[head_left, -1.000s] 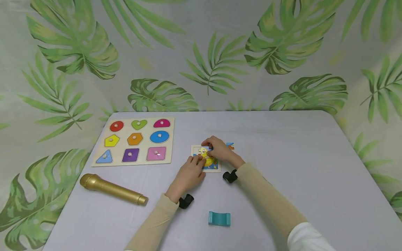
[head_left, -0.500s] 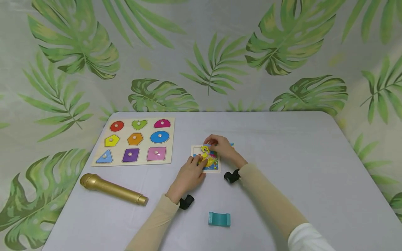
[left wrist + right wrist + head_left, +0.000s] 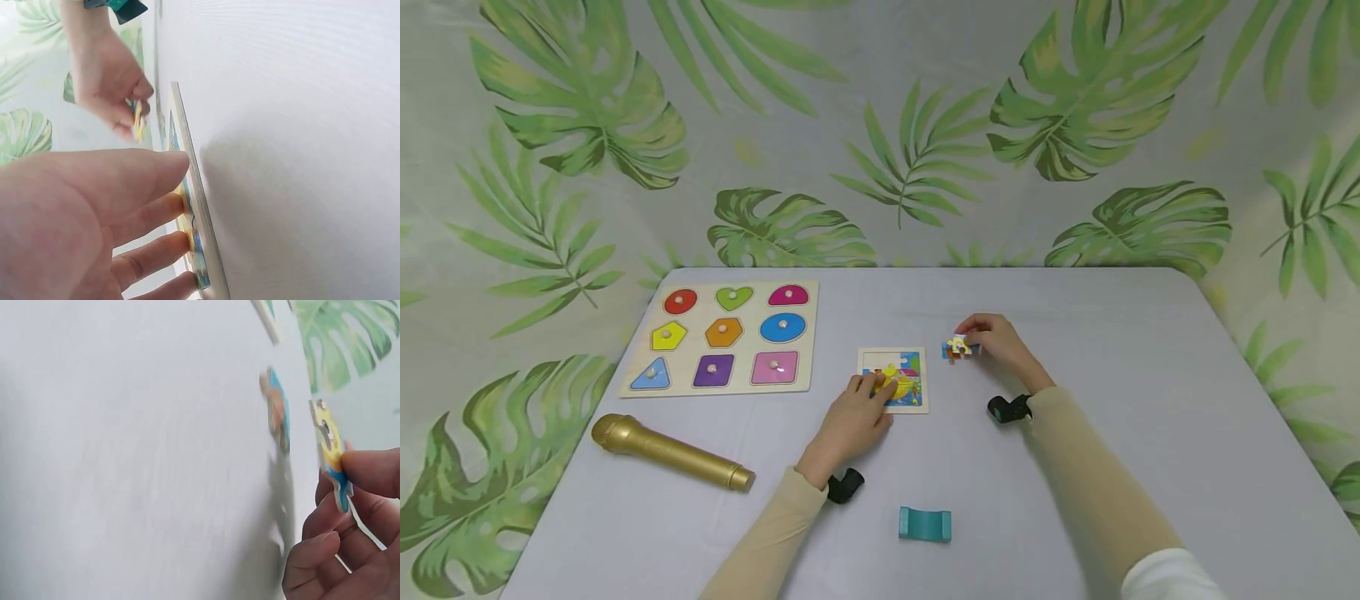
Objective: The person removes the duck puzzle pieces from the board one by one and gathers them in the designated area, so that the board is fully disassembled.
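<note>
A small jigsaw puzzle (image 3: 912, 364) in a pale wooden frame lies mid-table, showing a yellow duck-like figure; its upper left part is bare wood. My left hand (image 3: 853, 417) rests its extended fingertips on the puzzle's lower left. In the left wrist view the fingers (image 3: 150, 256) lie across its face, thumb by the frame edge. Right of the puzzle, my right hand (image 3: 1000, 343) pinches a yellow and blue puzzle piece (image 3: 332, 447) between thumb and fingers, above the table. Below it lies another puzzle piece (image 3: 277, 409), blue and orange, partly hidden in the head view.
A wooden board of colourful knobbed shapes (image 3: 750, 350) lies at the back left. A gold microphone (image 3: 670, 452) is in front of it. Near the front stands a teal curved block (image 3: 925, 524). Leaf-patterned cloth (image 3: 910, 167) hangs behind the table.
My right hand has lifted the yellow piece off the puzzle and carried it right, over the loose piece. That bares the frame's upper left. My left hand stays in place.
</note>
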The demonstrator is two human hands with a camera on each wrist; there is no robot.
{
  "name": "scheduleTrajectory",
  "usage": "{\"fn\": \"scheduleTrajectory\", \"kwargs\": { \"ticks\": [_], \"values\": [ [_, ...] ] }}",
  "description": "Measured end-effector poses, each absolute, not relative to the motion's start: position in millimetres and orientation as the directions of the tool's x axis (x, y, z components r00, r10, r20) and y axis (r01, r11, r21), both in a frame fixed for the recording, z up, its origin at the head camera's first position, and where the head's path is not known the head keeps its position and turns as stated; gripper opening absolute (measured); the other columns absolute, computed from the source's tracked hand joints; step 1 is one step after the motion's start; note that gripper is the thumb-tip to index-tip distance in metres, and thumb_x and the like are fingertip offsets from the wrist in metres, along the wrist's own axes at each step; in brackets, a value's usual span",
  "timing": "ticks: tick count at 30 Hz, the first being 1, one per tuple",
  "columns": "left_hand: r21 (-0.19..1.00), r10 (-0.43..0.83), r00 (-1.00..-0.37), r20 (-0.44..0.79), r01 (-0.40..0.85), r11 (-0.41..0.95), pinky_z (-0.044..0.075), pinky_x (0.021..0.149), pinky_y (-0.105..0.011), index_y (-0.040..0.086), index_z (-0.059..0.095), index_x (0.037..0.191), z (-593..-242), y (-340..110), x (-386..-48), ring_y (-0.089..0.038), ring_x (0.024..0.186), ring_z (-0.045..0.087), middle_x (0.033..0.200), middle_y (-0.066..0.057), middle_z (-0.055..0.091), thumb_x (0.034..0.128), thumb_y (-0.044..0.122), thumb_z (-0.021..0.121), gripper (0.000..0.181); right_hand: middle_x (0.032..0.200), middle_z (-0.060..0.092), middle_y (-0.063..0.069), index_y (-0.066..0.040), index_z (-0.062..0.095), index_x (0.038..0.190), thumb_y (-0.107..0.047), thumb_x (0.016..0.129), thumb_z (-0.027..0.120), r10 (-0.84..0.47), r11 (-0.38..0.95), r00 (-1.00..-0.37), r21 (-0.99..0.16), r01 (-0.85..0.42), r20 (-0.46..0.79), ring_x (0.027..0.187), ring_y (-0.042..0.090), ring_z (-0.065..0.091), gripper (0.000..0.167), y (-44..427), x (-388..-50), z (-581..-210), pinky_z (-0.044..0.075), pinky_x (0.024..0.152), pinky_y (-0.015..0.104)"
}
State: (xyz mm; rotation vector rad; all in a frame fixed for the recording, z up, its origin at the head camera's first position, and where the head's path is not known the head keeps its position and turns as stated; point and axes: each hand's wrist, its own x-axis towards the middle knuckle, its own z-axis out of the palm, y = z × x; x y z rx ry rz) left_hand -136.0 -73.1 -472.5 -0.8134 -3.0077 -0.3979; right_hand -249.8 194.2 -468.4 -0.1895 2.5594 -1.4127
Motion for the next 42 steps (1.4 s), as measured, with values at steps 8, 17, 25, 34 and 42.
{"fn": "scheduleTrajectory", "kwargs": {
  "ticks": [8, 17, 25, 34, 42],
  "values": [
    [0.305, 0.487, -0.872, 0.053, 0.479, 0.823, 0.038, 0.103, -0.041, 0.006, 0.051, 0.138, -473, -74, -136, -0.033, 0.126, 0.039, 0.135, -0.017, 0.047, 0.0929, 0.019, 0.062, 0.048, 0.095, 0.064, 0.015, 0.002, 0.067, 0.099, -0.003, 0.087, 0.052, -0.202, 0.618, -0.968, -0.786, -0.009, -0.148, 0.075, 0.022, 0.049, 0.02, 215, -251, -470, 0.042, 0.063, 0.03],
    [0.327, 0.498, -0.864, 0.079, 0.494, 0.805, 0.037, 0.103, -0.043, 0.007, 0.051, 0.139, -474, -73, -135, -0.035, 0.125, 0.04, 0.134, -0.018, 0.047, 0.0929, 0.017, 0.062, 0.048, 0.083, 0.057, 0.01, 0.0, 0.066, 0.091, 0.001, 0.083, 0.055, -0.268, 0.754, -0.962, -0.632, -0.18, -0.045, 0.08, 0.024, 0.05, 0.014, 209, -247, -474, 0.04, 0.073, 0.035],
    [0.318, 0.49, -0.869, 0.064, 0.483, 0.816, 0.039, 0.097, -0.046, 0.013, 0.057, 0.134, -470, -68, -136, -0.034, 0.119, 0.04, 0.13, -0.018, 0.046, 0.094, 0.018, 0.06, 0.04, 0.087, 0.051, 0.012, -0.001, 0.061, 0.091, 0.005, 0.082, 0.058, -0.299, 0.795, -0.953, -0.539, -0.278, 0.051, 0.081, 0.028, 0.048, 0.011, 207, -241, -473, 0.041, 0.072, 0.04],
    [0.318, 0.502, -0.863, 0.058, 0.493, 0.81, 0.033, 0.1, -0.048, 0.013, 0.061, 0.13, -471, -66, -141, -0.033, 0.119, 0.039, 0.129, -0.016, 0.045, 0.0947, 0.018, 0.059, 0.036, 0.097, 0.056, 0.011, -0.003, 0.065, 0.103, 0.0, 0.085, 0.064, -0.455, 0.659, -0.889, -0.649, -0.381, 0.059, 0.087, 0.025, 0.052, 0.018, 169, -231, -470, 0.045, 0.078, 0.039],
    [0.336, 0.579, -0.813, 0.064, 0.564, 0.755, 0.032, 0.106, -0.048, 0.002, 0.057, 0.131, -475, -66, -146, -0.033, 0.131, 0.037, 0.14, -0.009, 0.046, 0.0959, 0.015, 0.057, 0.038, 0.113, 0.051, 0.012, -0.01, 0.067, 0.111, -0.005, 0.084, 0.067, -0.56, 0.667, -0.828, -0.603, -0.438, -0.018, 0.107, 0.031, 0.046, 0.028, 135, -220, -464, 0.04, 0.092, 0.046]
  ]
}}
